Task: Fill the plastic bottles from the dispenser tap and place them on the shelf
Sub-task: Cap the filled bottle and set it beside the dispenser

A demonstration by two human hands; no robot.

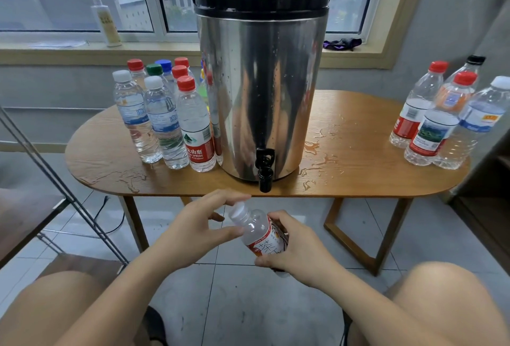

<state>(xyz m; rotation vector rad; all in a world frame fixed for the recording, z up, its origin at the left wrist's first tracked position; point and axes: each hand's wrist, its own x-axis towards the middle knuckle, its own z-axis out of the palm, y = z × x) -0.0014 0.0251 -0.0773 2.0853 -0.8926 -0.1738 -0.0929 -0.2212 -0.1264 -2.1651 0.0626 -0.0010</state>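
A steel dispenser (262, 91) with a black lid stands mid-table, its black tap (265, 170) hanging over the front edge. Below the tap, my right hand (292, 249) grips a small plastic bottle (258, 231) with a red and white label, tilted toward the left. My left hand (198, 232) is at the bottle's neck, thumb and fingers around its white cap (238, 211). Several capped bottles holding water (165, 119) stand left of the dispenser. Several bottles that look empty (441, 119) stand at the table's right end.
The wooden table (358, 158) has water puddles right of the tap and at its front left. A metal-framed shelf (55, 180) stands at the left. A pump bottle (106, 22) and a dark cloth (342, 43) lie on the windowsill. My knees fill the bottom corners.
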